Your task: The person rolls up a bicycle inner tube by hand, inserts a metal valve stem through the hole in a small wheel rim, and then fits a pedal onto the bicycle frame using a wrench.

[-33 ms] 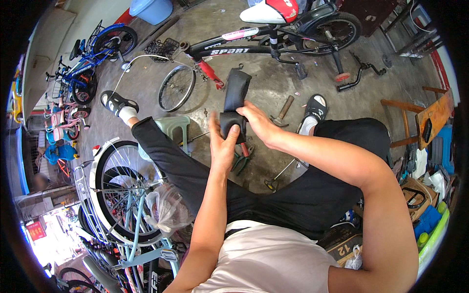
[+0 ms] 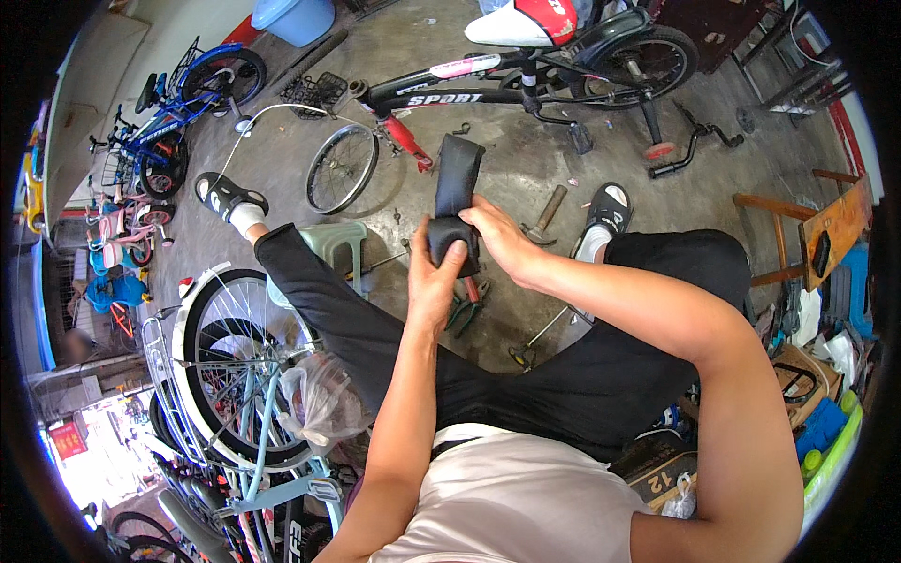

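A black, smooth strip with a leather-like look (image 2: 458,178) is between my hands, above the floor and in front of my lap. Its far part stands out flat and wide, while the near part is folded over into a thick block. My left hand (image 2: 434,286) is closed round the left side of the folded part, thumb lying on top. On the right edge, at the fold, my right hand (image 2: 497,235) grips the strip with its thumb and fingers. Pliers with red and green handles (image 2: 472,293) lie on the floor, partly hidden beneath my hands.
Ahead stands a black bicycle frame (image 2: 526,97) with a red fork (image 2: 405,141); a loose wheel (image 2: 343,169) lies beside it. A hammer (image 2: 544,216) and a pale green stool (image 2: 352,246) flank my hands. An upturned light-blue bicycle (image 2: 266,413) is at left, a wooden stool (image 2: 835,225) at right.
The fingers of my left hand, blurred and lifted before, now press against the strip's left side. The strip has shifted very slightly to the right.
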The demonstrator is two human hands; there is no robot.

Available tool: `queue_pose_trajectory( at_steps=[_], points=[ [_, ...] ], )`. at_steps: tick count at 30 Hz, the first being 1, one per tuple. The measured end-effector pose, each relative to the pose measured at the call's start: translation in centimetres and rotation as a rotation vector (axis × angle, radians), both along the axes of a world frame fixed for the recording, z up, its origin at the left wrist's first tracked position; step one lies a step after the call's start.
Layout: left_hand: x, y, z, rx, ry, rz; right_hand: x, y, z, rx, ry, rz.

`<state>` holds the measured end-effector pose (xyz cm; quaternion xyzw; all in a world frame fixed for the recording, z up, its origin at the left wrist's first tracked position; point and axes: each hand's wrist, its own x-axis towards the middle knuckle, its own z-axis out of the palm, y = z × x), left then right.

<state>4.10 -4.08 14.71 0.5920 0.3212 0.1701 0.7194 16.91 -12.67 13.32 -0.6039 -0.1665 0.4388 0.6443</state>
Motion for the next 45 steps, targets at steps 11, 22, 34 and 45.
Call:
queue_pose_trajectory(
  at_steps=[11, 22, 34, 45],
  points=[
    [0.8, -1.6, 0.0, 0.355, 0.195, -0.009, -0.1, 0.9, 3.6, -0.043, -0.115, -0.105],
    [3.1, -2.3, -1.6, 0.270, 0.158, 0.051, 2.3, 1.3, 2.6, -0.282, -0.301, -0.063],
    [-1.3, 1.4, 3.5, -0.713, -0.169, 0.266, 8.6, 0.0, 6.8, 0.003, -1.439, 0.288],
    [-2.2, 0.6, 6.5, -0.784, -0.281, 0.092, 5.9, -0.1, 5.3, 0.140, -1.216, 0.236]
  ],
)
